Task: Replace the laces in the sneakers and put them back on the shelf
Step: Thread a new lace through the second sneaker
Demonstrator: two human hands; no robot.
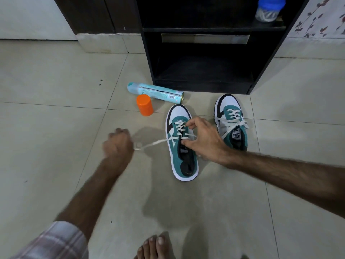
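Two teal, white and black sneakers stand on the tiled floor in front of a black shelf (pixel 203 28). The left sneaker (pixel 183 161) has a white lace (pixel 158 142) threaded through its eyelets. My left hand (pixel 117 143) grips one end of that lace, which stretches out to the left of the shoe. My right hand (pixel 203 139) rests on the shoe's tongue area, with its fingers pinching the lace at the eyelets. The right sneaker (pixel 232 118) stands apart to the right, laced, with loose white ends lying across it.
A light blue spray can (pixel 155 92) lies on the floor before the shelf, an orange cap (pixel 144 105) upright beside it. A blue-lidded jar (pixel 269 9) stands on an upper shelf board. My bare foot (pixel 155 247) shows at the bottom edge.
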